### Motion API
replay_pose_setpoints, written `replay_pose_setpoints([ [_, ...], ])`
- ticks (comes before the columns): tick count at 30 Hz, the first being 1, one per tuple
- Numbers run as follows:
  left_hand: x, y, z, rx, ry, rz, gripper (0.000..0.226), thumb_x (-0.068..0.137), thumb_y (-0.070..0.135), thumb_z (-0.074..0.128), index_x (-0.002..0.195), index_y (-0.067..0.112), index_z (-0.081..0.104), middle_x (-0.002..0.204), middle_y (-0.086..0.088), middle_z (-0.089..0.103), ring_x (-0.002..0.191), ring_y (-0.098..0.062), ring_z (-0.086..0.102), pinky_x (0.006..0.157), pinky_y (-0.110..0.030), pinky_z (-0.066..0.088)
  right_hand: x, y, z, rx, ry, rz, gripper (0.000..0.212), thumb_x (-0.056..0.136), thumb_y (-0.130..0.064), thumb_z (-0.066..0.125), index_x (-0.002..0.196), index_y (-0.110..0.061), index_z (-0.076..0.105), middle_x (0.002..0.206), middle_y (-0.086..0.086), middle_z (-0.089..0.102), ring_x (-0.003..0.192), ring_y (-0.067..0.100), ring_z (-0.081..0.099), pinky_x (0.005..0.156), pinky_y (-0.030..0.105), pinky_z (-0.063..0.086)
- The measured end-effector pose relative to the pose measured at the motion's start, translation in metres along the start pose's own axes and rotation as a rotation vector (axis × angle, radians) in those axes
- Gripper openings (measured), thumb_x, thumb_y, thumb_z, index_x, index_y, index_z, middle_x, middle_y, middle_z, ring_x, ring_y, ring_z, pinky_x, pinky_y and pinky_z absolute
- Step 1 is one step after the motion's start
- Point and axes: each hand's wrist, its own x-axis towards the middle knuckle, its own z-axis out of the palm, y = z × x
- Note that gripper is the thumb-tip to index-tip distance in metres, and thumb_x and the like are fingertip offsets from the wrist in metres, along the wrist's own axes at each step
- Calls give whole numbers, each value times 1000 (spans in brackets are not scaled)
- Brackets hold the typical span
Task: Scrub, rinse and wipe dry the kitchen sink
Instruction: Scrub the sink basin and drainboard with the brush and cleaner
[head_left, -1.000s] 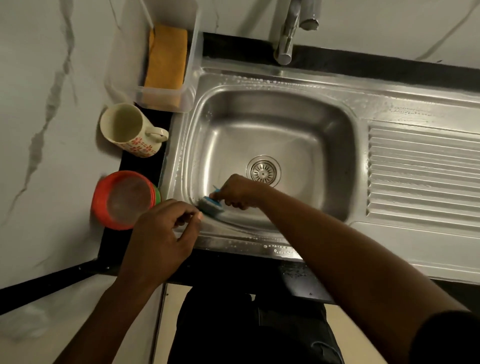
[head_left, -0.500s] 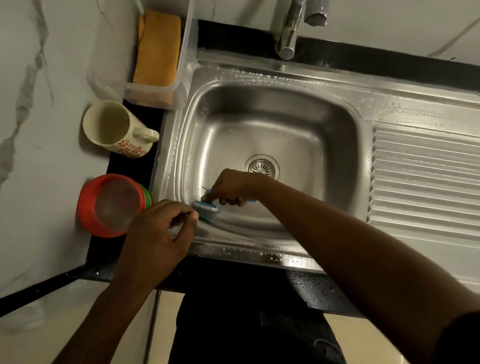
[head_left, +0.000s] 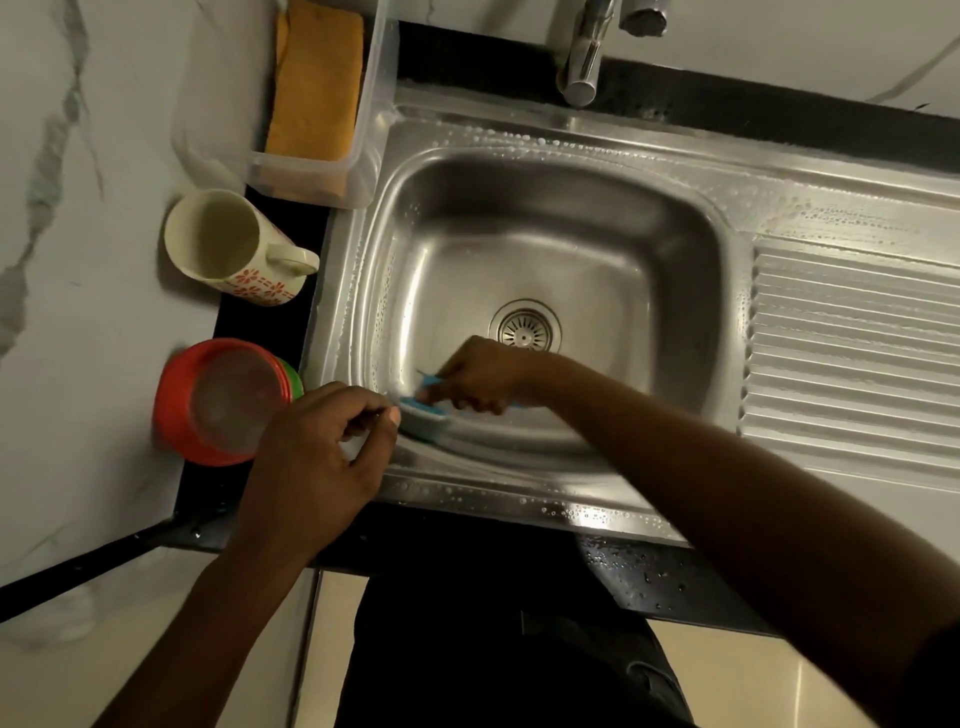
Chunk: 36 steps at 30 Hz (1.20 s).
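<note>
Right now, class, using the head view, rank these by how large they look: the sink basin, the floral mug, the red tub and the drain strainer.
1. sink basin
2. floral mug and red tub: they look alike, so unranked
3. drain strainer

Grey-veined white marble walls (head_left: 78, 260) flank a black counter (head_left: 727, 104) above a beige tiled floor (head_left: 753, 686).
</note>
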Motion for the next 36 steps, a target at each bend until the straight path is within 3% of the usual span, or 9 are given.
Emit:
replay_pose_setpoints([
  [3, -1, 1, 2, -6, -14, 5, 13, 97, 27, 66, 97, 16, 74, 87, 8, 67, 83, -9, 65, 74, -25, 53, 25, 9, 14, 47, 126, 29, 48, 93, -35, 77, 94, 12, 73, 63, 10, 58, 43, 14, 46, 40, 24, 39],
  [7, -3, 2, 3, -14, -17, 11, 3, 98, 15, 72, 95, 17, 73, 86, 8, 68, 83, -10, 66, 74, -24, 53, 1, 81, -28, -464, 29, 193, 42, 96, -34, 72, 62, -12, 63, 40, -6, 55, 35, 4, 50, 66, 28, 48],
  [11, -5, -2, 3, -17, -32, 19, 4, 99, 18, 70, 97, 16, 73, 87, 8, 67, 84, -10, 66, 74, -23, 53, -31, 122, -66, -614, 23, 437, 22, 89, -28, 79, 83, -12, 66, 75, 1, 72, 69, 15, 69, 67, 27, 52],
  [16, -8, -4, 3, -16, -31, 7, 13, 96, 25, 65, 94, 15, 73, 84, 8, 66, 81, -9, 64, 72, -26, 53, 31, 64, -4, -367, 120, 220, 36, 91, -32, 77, 65, -11, 63, 49, -6, 60, 42, 8, 56, 60, 26, 49],
  [20, -11, -3, 3, -31, -43, -14, 13, 96, 27, 64, 97, 17, 72, 87, 8, 67, 84, -11, 65, 75, -28, 54, 72, 19, 42, 12, 332, 148, 39, 92, -38, 77, 100, -1, 68, 78, 8, 66, 50, 14, 57, 39, 23, 43],
  [25, -13, 1, 4, -52, -51, -49, 13, 96, 27, 65, 96, 17, 74, 88, 9, 69, 84, -13, 67, 75, -32, 55, 26, 78, -7, -562, 184, 130, 40, 92, -40, 75, 88, 0, 73, 66, 4, 59, 64, 21, 56, 67, 28, 43],
  [30, -16, 0, 5, -59, -56, -48, 14, 96, 27, 64, 97, 17, 74, 89, 9, 69, 86, -11, 67, 76, -31, 55, -31, 118, -65, -824, 45, 448, 48, 86, -31, 82, 123, -2, 69, 118, 11, 73, 106, 26, 70, 77, 28, 47],
  [34, -17, 2, 6, -56, -44, -44, 16, 96, 27, 64, 97, 15, 74, 88, 8, 69, 85, -11, 67, 75, -31, 55, 0, 90, -32, -532, 54, 342, 24, 90, -29, 79, 84, -6, 73, 78, 4, 73, 68, 18, 66, 71, 28, 50],
  [36, -18, 5, 9, -51, -47, -39, 15, 95, 27, 64, 97, 16, 74, 88, 9, 69, 85, -11, 67, 76, -30, 55, 26, 69, -7, -379, 108, 245, 33, 91, -27, 78, 69, -7, 65, 54, 0, 64, 43, 11, 57, 58, 26, 51],
])
